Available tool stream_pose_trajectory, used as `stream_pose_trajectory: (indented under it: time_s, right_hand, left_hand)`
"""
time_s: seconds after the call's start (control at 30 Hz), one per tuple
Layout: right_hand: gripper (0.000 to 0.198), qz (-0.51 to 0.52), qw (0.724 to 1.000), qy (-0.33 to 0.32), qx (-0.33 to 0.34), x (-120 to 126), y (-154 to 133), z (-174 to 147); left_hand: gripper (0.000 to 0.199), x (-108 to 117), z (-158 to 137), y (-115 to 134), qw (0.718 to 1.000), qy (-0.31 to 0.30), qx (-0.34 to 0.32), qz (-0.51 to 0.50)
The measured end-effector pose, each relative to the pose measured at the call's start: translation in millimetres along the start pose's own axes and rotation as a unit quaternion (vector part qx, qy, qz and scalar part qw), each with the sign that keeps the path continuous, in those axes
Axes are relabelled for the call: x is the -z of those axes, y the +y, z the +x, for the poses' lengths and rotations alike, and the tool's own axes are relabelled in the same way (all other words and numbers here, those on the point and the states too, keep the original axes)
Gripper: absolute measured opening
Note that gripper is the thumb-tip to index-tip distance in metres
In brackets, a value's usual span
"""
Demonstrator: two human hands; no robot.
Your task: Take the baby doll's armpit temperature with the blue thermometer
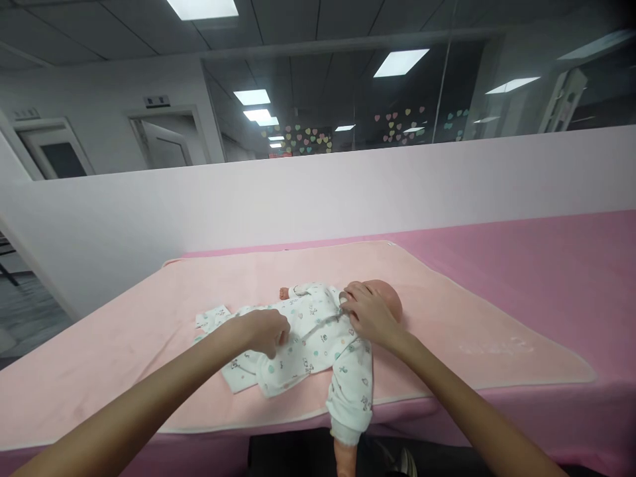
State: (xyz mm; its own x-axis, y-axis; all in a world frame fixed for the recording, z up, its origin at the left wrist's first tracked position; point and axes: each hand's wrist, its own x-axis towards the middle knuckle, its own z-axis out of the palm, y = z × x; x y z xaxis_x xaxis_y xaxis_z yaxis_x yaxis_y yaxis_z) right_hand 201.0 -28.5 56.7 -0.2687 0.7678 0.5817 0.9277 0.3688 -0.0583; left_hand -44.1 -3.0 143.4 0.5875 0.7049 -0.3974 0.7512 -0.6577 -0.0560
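Observation:
A baby doll [385, 295] lies on its back with its head to the right. It wears a white long-sleeved baby outfit [318, 334] with small printed figures and green dots. My left hand [268, 330] has its fingers curled closed on the outfit's front, over the lower body. At the neckline, my right hand [368, 311] bends its fingers on the collar and partly covers the doll's head. The near sleeve [350, 391] hangs toward me, and the doll's arm [345, 457] comes out of its cuff. On the far side a small doll hand [283, 293] shows.
Beneath the doll is a peach blanket [199, 397] with a pale edge, spread over a pink covered table [561, 278]. A low white wall [318, 205] runs along the table's far side, with glass above it. Doors [163, 142] stand at the back left.

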Motion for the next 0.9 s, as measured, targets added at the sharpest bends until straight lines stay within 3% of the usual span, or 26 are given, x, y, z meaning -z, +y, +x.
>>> stream_pose_trajectory:
  time_s: [0.07, 0.1, 0.17, 0.23, 0.3, 0.37, 0.5, 0.63, 0.77, 0.83, 0.9]
  right_hand:
    - [0.023, 0.045, 0.998, 0.033, -0.043, 3, 13, 2]
    - [0.023, 0.07, 0.993, 0.052, -0.076, 5, 20, 4]
    - [0.026, 0.132, 0.979, 0.066, -0.143, 8, 38, 9]
    - [0.031, 0.207, 0.959, 0.033, -0.192, 6, 57, 15]
    - [0.035, 0.278, 0.936, -0.007, -0.218, 0, 73, 20]
    - [0.033, 0.346, 0.909, -0.024, -0.231, -7, 86, 22]
    - [0.032, 0.515, 0.818, -0.022, -0.255, -21, 103, 20]
    - [0.041, 0.645, 0.688, -0.023, -0.331, -30, 106, 9]
    - [0.046, 0.72, 0.569, -0.086, -0.388, -31, 99, 3]
    - [0.045, 0.73, 0.548, -0.097, -0.397, -31, 98, 3]
    - [0.037, 0.708, 0.569, -0.042, -0.416, -31, 101, 4]
  left_hand:
    - [0.022, 5, 11, -7, 0.996, -0.03, -0.022, -0.083]
    - [0.023, 8, 20, -12, 0.993, -0.008, -0.034, -0.117]
    - [0.031, 13, 44, -22, 0.981, 0.115, -0.034, -0.154]
    - [0.038, 12, 73, -29, 0.96, 0.221, 0.006, -0.174]
    - [0.038, 3, 103, -33, 0.934, 0.3, 0.066, -0.181]
    - [0.04, -11, 130, -34, 0.922, 0.331, 0.101, -0.175]
    - [0.038, -37, 161, -40, 0.92, 0.314, 0.132, -0.195]
    - [0.047, -46, 166, -52, 0.92, 0.288, 0.144, -0.224]
    - [0.05, -46, 162, -58, 0.923, 0.269, 0.138, -0.24]
    - [0.053, -47, 161, -58, 0.927, 0.257, 0.133, -0.239]
    - [0.058, -49, 161, -57, 0.931, 0.246, 0.134, -0.235]
